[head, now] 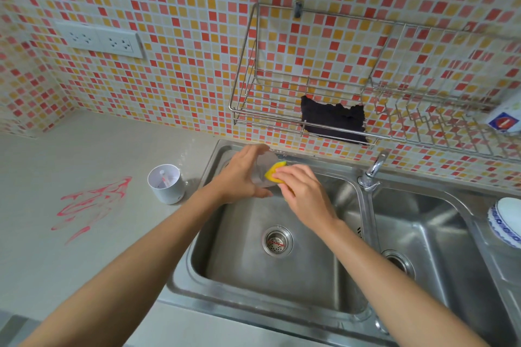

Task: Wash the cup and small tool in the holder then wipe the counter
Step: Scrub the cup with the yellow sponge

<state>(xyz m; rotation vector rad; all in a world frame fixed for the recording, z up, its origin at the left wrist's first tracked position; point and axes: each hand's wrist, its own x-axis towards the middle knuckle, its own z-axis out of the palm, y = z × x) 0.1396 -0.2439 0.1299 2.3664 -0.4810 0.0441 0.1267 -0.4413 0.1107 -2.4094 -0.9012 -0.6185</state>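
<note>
Scrubbing is under way over the left sink point(214, 267) basin: the left hand point(242, 175) grips the grey cup point(265, 166), tilted, while the right hand point(303, 191) presses a yellow sponge point(275, 172) at its rim. Best to turn the cup steadily so the sponge reaches inside. The white holder point(166, 183) with the small tool point(165, 176) waits on the surface point(84, 135), beside red smears point(93, 203). The tap point(372, 172) stands clear.

A wire rack point(307, 110) overhangs the sink's point(270, 284) back edge; the basin floor lies open; a white holder point(167, 184) stands just left on the table point(84, 234).
</note>
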